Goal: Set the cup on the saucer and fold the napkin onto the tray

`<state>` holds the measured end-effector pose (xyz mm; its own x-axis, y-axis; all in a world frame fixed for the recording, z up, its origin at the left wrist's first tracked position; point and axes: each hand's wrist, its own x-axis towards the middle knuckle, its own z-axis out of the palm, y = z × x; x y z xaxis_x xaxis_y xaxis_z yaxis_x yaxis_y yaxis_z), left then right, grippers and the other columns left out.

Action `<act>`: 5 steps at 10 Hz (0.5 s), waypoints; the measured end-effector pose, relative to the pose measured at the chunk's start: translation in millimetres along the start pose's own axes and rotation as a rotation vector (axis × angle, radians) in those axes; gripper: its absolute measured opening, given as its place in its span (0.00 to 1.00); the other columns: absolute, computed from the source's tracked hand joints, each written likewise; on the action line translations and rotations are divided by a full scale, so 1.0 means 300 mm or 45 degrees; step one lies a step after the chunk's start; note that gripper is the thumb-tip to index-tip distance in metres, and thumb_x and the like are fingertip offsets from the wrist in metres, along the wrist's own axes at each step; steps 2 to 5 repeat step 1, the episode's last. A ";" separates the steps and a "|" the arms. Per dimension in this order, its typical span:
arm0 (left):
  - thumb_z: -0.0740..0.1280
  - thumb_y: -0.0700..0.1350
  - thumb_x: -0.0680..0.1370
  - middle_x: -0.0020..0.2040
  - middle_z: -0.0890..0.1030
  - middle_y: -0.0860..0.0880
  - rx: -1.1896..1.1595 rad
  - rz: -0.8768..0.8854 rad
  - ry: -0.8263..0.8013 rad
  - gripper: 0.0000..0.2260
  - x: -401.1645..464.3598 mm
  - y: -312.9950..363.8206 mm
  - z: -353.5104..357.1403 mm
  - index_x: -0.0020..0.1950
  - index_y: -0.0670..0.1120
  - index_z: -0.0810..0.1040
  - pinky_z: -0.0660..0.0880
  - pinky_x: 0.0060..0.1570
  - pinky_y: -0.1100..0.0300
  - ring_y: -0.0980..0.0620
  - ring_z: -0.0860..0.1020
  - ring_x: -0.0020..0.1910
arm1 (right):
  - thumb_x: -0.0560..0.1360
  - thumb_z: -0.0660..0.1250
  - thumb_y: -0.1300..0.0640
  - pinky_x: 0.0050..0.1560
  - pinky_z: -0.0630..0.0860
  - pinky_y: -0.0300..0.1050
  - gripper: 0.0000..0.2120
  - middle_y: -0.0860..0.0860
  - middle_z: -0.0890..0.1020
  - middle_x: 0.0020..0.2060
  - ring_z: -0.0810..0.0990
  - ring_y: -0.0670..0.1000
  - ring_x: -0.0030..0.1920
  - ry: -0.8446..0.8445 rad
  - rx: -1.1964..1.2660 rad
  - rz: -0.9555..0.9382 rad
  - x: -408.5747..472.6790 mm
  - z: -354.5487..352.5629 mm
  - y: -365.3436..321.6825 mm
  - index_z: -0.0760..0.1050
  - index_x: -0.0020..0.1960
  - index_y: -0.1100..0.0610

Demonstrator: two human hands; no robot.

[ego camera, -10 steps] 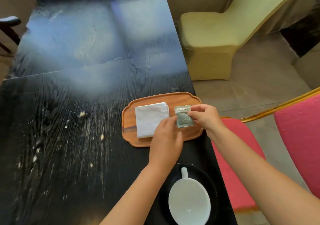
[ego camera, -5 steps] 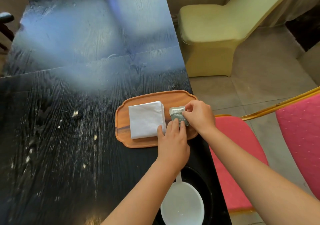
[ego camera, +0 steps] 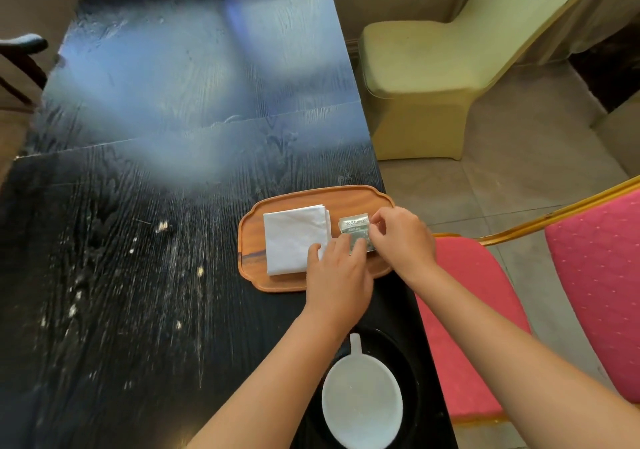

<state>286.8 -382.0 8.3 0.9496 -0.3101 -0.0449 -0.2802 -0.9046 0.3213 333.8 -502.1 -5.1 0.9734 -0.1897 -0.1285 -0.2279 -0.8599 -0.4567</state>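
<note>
A white cup (ego camera: 362, 400) with its handle pointing away from me stands on a black saucer (ego camera: 412, 372) at the table's near right edge. A folded white napkin (ego camera: 292, 240) lies on the left half of an orange wooden tray (ego camera: 311, 197). On the tray's right half lies a small grey packet (ego camera: 355, 228). My left hand (ego camera: 337, 275) rests flat, fingertips on the packet's lower edge and the napkin's corner. My right hand (ego camera: 403, 240) pinches the packet's right side.
The black wooden table (ego camera: 156, 223) stretches far to the left and back, speckled with pale crumbs. A pink chair (ego camera: 519, 310) with a gold frame stands close on the right. A yellow-covered chair (ego camera: 422, 78) stands beyond it on the tiled floor.
The packet has gone from held above the tray to lying on its right half. My left hand has laid its fingers flat over the packet's edge.
</note>
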 end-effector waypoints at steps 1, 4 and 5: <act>0.60 0.45 0.76 0.48 0.79 0.47 -0.025 -0.066 -0.082 0.10 -0.001 -0.044 -0.095 0.55 0.46 0.74 0.67 0.54 0.52 0.46 0.77 0.48 | 0.73 0.62 0.53 0.45 0.71 0.48 0.11 0.53 0.78 0.50 0.75 0.56 0.52 -0.095 -0.169 -0.205 -0.066 -0.033 -0.030 0.76 0.52 0.57; 0.60 0.45 0.76 0.48 0.79 0.47 -0.025 -0.066 -0.082 0.10 -0.001 -0.044 -0.095 0.55 0.46 0.74 0.67 0.54 0.52 0.46 0.77 0.48 | 0.73 0.62 0.53 0.45 0.71 0.48 0.11 0.53 0.78 0.50 0.75 0.56 0.52 -0.095 -0.169 -0.205 -0.066 -0.033 -0.030 0.76 0.52 0.57; 0.60 0.45 0.76 0.48 0.79 0.47 -0.025 -0.066 -0.082 0.10 -0.001 -0.044 -0.095 0.55 0.46 0.74 0.67 0.54 0.52 0.46 0.77 0.48 | 0.73 0.62 0.53 0.45 0.71 0.48 0.11 0.53 0.78 0.50 0.75 0.56 0.52 -0.095 -0.169 -0.205 -0.066 -0.033 -0.030 0.76 0.52 0.57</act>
